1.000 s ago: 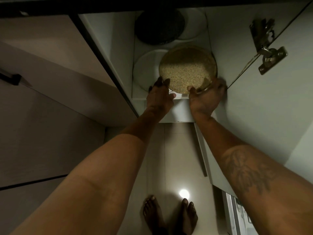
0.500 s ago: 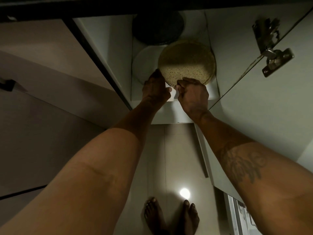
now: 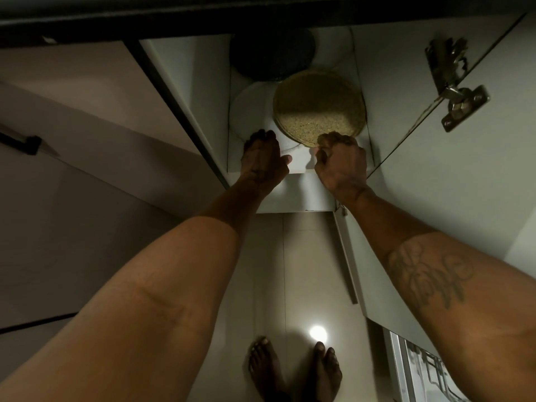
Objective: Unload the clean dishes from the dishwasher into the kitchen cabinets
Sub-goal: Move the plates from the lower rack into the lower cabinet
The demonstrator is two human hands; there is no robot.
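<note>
A round speckled tan plate [image 3: 317, 107] lies on the shelf [image 3: 298, 162] of the open low cabinet, on the right side. My right hand [image 3: 340, 163] has its fingers curled at the plate's near rim and touches it. My left hand [image 3: 262, 158] lies flat with straight fingers on a white plate [image 3: 252, 111] to the left of the tan one. A dark round plate [image 3: 271, 53] sits further back in the cabinet.
The cabinet door [image 3: 452, 169] stands open to the right, its metal hinge [image 3: 455, 85] showing. A dishwasher rack [image 3: 426, 372] peeks in at the bottom right. My bare feet [image 3: 293, 369] stand on the pale tiled floor. A dark handle [image 3: 20, 142] juts from the left cabinet front.
The tan plate has slid deeper onto the shelf. My right hand moved from the plate's right edge to its near rim and curled; my left hand shifted onto the white plate.
</note>
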